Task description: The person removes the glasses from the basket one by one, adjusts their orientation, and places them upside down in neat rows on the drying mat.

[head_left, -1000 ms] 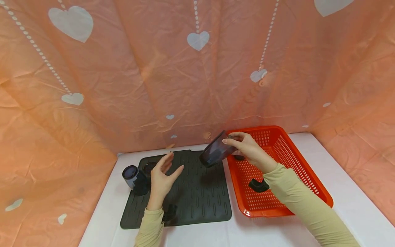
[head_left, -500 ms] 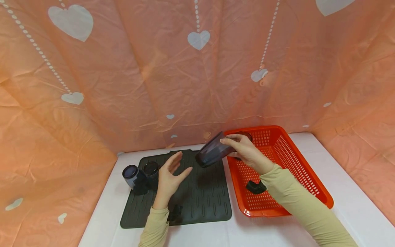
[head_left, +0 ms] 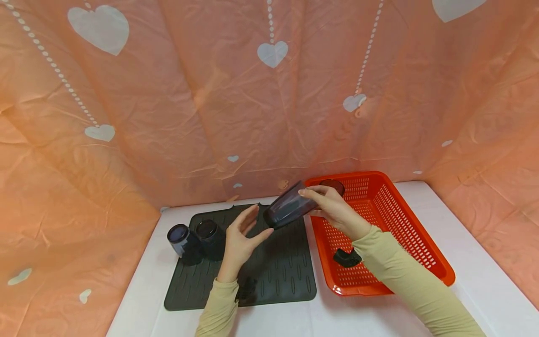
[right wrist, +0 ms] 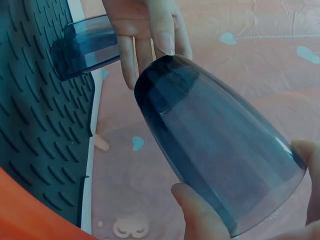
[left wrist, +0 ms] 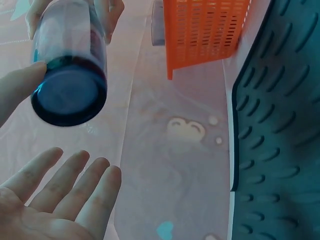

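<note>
Since the earlier frames, left hand (head_left: pixel 241 238) has risen toward the tumbler (head_left: pixel 288 207); its fingers (left wrist: pixel 75 182) are spread wide, thumb touching the base. Right hand (head_left: pixel 332 206) grips the tumbler near its rim, tilted above the mat (head_left: pixel 273 274). Done: two tumblers (head_left: pixel 195 242) stand inverted on the mat. Left, by judgement: one cup (head_left: pixel 333 185) in the basket (head_left: pixel 404 224), and setting down the held tumbler.

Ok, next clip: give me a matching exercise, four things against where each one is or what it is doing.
Things:
1. tinted cup
2. left hand
3. orange basket
4. two dark cups

Places or states:
A. standing upside down on the left of the mat
B. on the table, right of the mat
C. held tilted by the right hand
D. open, just under the tilted cup

Pairs: 1-C, 2-D, 3-B, 4-A
</note>
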Available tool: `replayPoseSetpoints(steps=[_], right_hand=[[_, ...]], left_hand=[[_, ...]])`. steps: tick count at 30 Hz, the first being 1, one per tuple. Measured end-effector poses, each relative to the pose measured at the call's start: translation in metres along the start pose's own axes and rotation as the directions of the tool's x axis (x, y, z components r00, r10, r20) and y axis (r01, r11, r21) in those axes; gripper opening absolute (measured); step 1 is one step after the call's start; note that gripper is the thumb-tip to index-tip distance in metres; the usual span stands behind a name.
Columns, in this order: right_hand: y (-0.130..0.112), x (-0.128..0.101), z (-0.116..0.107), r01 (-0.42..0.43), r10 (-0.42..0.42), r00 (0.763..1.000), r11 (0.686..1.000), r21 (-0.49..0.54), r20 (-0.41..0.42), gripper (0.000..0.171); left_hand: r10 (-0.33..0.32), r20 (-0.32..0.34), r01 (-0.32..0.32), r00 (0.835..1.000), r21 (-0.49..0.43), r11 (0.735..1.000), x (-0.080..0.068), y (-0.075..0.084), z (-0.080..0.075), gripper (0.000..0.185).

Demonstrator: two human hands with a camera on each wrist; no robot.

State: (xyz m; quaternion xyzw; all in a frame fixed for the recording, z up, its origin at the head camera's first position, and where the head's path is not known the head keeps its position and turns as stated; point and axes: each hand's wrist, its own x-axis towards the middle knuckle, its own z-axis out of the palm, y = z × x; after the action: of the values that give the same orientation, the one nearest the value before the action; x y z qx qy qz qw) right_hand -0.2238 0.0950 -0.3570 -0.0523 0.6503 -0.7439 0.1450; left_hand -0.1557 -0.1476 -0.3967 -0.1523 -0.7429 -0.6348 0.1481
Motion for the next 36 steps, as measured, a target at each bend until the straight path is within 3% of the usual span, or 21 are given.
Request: replayPoseSetpoints(steps=[8, 15, 27, 36], right_hand=[[0.001, -0.001, 0.004, -0.006, 0.006, 1.000, 1.000, 0.004, 0.013, 0.050], [0.001, -0.002, 0.005, 0.000, 0.000, 1.000, 1.000, -0.008, 0.021, 0.051], [0.001, -0.003, 0.003, 0.004, -0.005, 0.999, 1.000, 0.021, 0.043, 0.051], [0.001, -0.005, 0.001, -0.011, 0.012, 0.999, 1.000, -0.016, 0.043, 0.049]], left_hand=[[-0.034, 0.011, 0.034, 0.999, -0.030, 0.999, 0.002, 0.006, 0.012, 0.068], [-0.053, 0.011, 0.053, 0.999, 0.003, 0.999, 0.002, 0.010, 0.019, 0.068], [-0.053, 0.020, 0.053, 0.998, -0.020, 0.998, 0.006, 0.009, 0.027, 0.067], [-0.027, 0.005, 0.027, 1.000, -0.073, 0.997, 0.005, 0.002, 0.028, 0.066]])
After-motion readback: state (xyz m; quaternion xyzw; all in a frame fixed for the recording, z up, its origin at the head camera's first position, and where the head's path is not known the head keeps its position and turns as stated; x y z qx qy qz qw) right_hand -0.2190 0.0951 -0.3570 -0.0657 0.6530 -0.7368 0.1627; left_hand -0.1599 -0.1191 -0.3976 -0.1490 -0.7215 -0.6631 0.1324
